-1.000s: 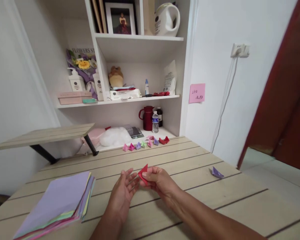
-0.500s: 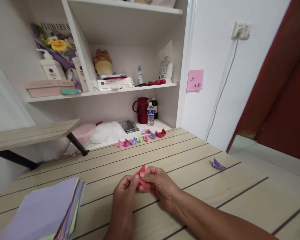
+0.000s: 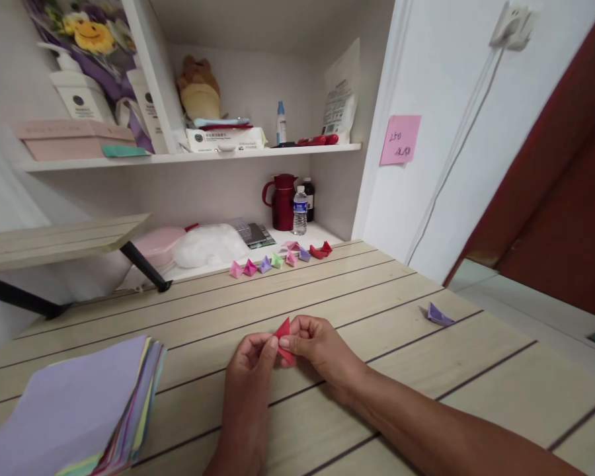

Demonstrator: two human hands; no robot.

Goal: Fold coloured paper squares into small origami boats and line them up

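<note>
In the head view, a person's left hand and right hand meet over the middle of a pale wooden table with dark grooves. Both thumbs press against curled fingers, clamped together on a small, pointed piece of folded red paper; whether it touches the wood, I can't tell. Paper this thin could tear if the two pinches pulled against each other, or crease crookedly if one thumb slipped.

Beyond the hands, small folded paper shapes in pinks, purple, green and red line the far edge. A lone purple folded paper boat sits to the right; a stack of coloured paper sheets lies left. Behind stands a white shelf unit holding a dark red jug. A pink handwritten note is stuck to the wall beside it.
</note>
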